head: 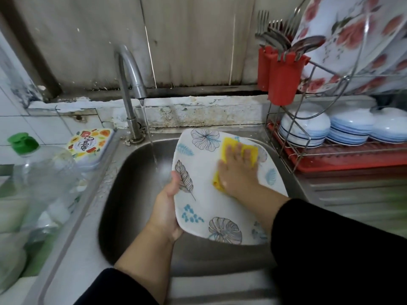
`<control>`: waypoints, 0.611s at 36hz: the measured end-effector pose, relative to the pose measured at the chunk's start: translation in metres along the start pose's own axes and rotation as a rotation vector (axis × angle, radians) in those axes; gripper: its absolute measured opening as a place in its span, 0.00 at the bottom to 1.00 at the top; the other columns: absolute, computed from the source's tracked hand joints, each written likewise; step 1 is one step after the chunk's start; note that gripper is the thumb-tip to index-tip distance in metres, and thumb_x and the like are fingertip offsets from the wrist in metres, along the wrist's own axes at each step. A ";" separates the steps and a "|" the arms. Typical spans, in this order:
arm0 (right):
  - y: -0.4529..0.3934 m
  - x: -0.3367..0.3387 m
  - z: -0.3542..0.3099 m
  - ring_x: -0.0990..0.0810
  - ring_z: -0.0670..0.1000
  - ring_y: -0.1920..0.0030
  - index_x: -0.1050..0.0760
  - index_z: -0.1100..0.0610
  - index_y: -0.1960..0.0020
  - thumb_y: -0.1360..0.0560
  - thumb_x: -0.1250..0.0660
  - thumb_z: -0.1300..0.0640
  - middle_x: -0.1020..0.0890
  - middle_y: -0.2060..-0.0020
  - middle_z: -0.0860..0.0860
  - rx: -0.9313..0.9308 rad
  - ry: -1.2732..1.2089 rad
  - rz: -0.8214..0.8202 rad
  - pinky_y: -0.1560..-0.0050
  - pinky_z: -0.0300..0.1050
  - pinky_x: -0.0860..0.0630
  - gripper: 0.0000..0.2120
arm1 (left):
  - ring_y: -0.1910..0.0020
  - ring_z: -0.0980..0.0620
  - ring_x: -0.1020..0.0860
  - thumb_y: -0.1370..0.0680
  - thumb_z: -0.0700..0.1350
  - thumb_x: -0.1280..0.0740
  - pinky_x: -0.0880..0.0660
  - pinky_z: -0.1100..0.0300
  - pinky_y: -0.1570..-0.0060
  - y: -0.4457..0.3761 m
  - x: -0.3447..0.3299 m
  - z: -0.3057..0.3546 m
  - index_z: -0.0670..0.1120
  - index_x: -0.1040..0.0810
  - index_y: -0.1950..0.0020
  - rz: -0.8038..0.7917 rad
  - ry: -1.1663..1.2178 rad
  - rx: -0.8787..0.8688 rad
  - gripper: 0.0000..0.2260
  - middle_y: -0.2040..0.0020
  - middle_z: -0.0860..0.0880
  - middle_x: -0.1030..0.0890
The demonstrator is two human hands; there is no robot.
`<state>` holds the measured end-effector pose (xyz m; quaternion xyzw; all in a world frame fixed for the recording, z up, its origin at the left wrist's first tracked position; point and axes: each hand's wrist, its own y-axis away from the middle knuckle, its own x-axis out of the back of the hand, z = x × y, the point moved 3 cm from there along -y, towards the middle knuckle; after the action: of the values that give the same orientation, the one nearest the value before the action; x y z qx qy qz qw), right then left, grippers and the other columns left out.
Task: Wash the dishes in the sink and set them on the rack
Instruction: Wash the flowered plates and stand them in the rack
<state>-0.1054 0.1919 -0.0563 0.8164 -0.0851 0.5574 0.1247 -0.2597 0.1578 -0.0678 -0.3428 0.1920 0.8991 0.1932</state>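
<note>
A large white square plate (211,201) with blue and grey leaf prints is tilted over the steel sink (132,194). My left hand (167,208) grips the plate's left edge, thumb on its face. My right hand (236,170) presses a yellow sponge (233,146) flat against the plate's upper right part, fingers spread and straight. Water runs from the tap (132,84) into the sink just left of the plate. The dish rack (330,150) stands to the right of the sink.
The rack holds upturned white bowls (304,126), floral plates (352,40) on its upper tier and a red cutlery holder (282,78) with forks and spoons. A clear bottle with a green cap (33,172) and a soap tub (90,144) sit left of the sink.
</note>
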 end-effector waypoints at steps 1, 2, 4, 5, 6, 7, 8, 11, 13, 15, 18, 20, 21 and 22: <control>0.007 -0.004 -0.014 0.64 0.58 0.24 0.62 0.51 0.22 0.18 0.55 0.46 0.63 0.23 0.52 0.068 0.004 0.000 0.27 0.60 0.60 0.28 | 0.49 0.41 0.18 0.26 0.58 0.45 0.26 0.45 0.45 0.001 -0.001 -0.001 0.44 0.23 0.39 -0.012 0.005 0.010 0.24 0.45 0.41 0.18; 0.017 -0.008 -0.028 0.64 0.57 0.24 0.62 0.50 0.22 0.18 0.55 0.46 0.63 0.23 0.51 0.149 0.007 -0.005 0.27 0.59 0.61 0.28 | 0.50 0.42 0.18 0.24 0.58 0.46 0.23 0.45 0.48 0.001 -0.003 -0.001 0.45 0.22 0.41 -0.023 0.013 0.024 0.23 0.46 0.41 0.17; 0.043 -0.013 -0.046 0.65 0.55 0.24 0.62 0.50 0.23 0.18 0.54 0.47 0.63 0.24 0.50 0.307 -0.007 -0.022 0.26 0.57 0.62 0.28 | 0.50 0.42 0.18 0.21 0.58 0.49 0.21 0.44 0.50 0.003 -0.008 -0.002 0.46 0.20 0.44 -0.026 0.051 0.045 0.23 0.46 0.41 0.17; 0.054 -0.015 -0.050 0.66 0.53 0.24 0.63 0.49 0.23 0.18 0.54 0.47 0.63 0.24 0.49 0.366 -0.022 -0.038 0.26 0.56 0.63 0.28 | 0.48 0.42 0.18 0.20 0.58 0.50 0.23 0.44 0.47 0.003 -0.010 -0.001 0.45 0.20 0.44 -0.022 0.066 0.046 0.24 0.45 0.41 0.18; 0.063 -0.014 -0.051 0.67 0.52 0.25 0.63 0.49 0.23 0.18 0.53 0.47 0.64 0.24 0.49 0.409 -0.035 -0.068 0.27 0.55 0.64 0.28 | 0.46 0.43 0.19 0.20 0.58 0.50 0.25 0.44 0.44 0.003 -0.011 0.000 0.45 0.21 0.42 -0.012 0.076 0.042 0.24 0.44 0.41 0.18; 0.071 -0.012 -0.051 0.67 0.51 0.25 0.63 0.49 0.23 0.18 0.53 0.46 0.64 0.24 0.48 0.442 -0.048 -0.111 0.27 0.55 0.65 0.29 | 0.45 0.43 0.20 0.20 0.58 0.50 0.27 0.45 0.42 0.004 -0.012 0.001 0.44 0.22 0.41 0.004 0.075 0.036 0.24 0.44 0.41 0.18; 0.076 -0.011 -0.048 0.68 0.51 0.25 0.63 0.49 0.23 0.19 0.53 0.43 0.64 0.24 0.48 0.470 -0.064 -0.165 0.26 0.54 0.65 0.31 | 0.47 0.43 0.19 0.20 0.59 0.50 0.28 0.45 0.42 0.003 -0.011 0.002 0.43 0.23 0.41 0.022 0.073 0.031 0.25 0.45 0.41 0.18; 0.090 0.000 -0.038 0.70 0.50 0.26 0.64 0.50 0.23 0.29 0.48 0.30 0.66 0.25 0.49 0.554 -0.050 -0.334 0.26 0.55 0.64 0.45 | 0.49 0.39 0.19 0.20 0.61 0.49 0.28 0.43 0.46 0.007 -0.015 0.003 0.41 0.24 0.40 0.071 0.088 0.033 0.27 0.48 0.38 0.18; 0.098 0.011 -0.031 0.71 0.50 0.27 0.66 0.51 0.24 0.33 0.38 0.30 0.67 0.25 0.49 0.616 -0.003 -0.389 0.25 0.53 0.64 0.53 | 0.46 0.37 0.22 0.21 0.62 0.49 0.29 0.42 0.46 0.012 -0.024 0.006 0.40 0.25 0.38 0.106 0.077 0.043 0.28 0.47 0.36 0.19; 0.106 0.024 -0.020 0.71 0.49 0.27 0.67 0.51 0.24 0.31 0.29 0.40 0.67 0.25 0.48 0.661 0.007 -0.428 0.26 0.48 0.64 0.55 | 0.49 0.37 0.22 0.20 0.60 0.50 0.28 0.44 0.51 0.017 -0.035 0.011 0.41 0.24 0.40 0.144 0.049 0.013 0.27 0.51 0.37 0.18; 0.114 0.041 -0.010 0.69 0.47 0.27 0.66 0.49 0.24 0.29 0.27 0.50 0.66 0.25 0.45 0.674 -0.026 -0.439 0.29 0.40 0.63 0.53 | 0.45 0.37 0.23 0.19 0.59 0.49 0.28 0.44 0.49 0.023 -0.052 0.018 0.40 0.27 0.34 0.220 0.037 -0.006 0.26 0.43 0.35 0.21; 0.116 0.050 -0.008 0.65 0.48 0.25 0.65 0.48 0.24 0.26 0.31 0.57 0.63 0.24 0.45 0.670 -0.065 -0.398 0.26 0.42 0.60 0.47 | 0.46 0.38 0.23 0.19 0.58 0.49 0.30 0.44 0.47 0.028 -0.068 0.022 0.39 0.28 0.34 0.256 0.042 -0.002 0.26 0.40 0.35 0.23; 0.117 0.053 -0.007 0.63 0.48 0.25 0.64 0.47 0.23 0.25 0.34 0.59 0.62 0.24 0.44 0.659 -0.084 -0.371 0.25 0.44 0.58 0.45 | 0.48 0.38 0.23 0.18 0.58 0.48 0.30 0.44 0.47 0.030 -0.077 0.024 0.40 0.28 0.35 0.266 0.045 -0.006 0.25 0.42 0.35 0.22; 0.120 0.058 -0.006 0.62 0.47 0.24 0.64 0.46 0.23 0.25 0.36 0.61 0.61 0.24 0.43 0.647 -0.102 -0.356 0.25 0.45 0.57 0.44 | 0.50 0.39 0.23 0.18 0.58 0.48 0.30 0.45 0.47 0.034 -0.087 0.026 0.40 0.27 0.37 0.272 0.038 -0.015 0.25 0.45 0.36 0.21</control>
<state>-0.1228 0.0795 0.0125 0.8424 0.2327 0.4835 -0.0492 -0.2299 0.1224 0.0169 -0.3317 0.2338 0.9118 0.0632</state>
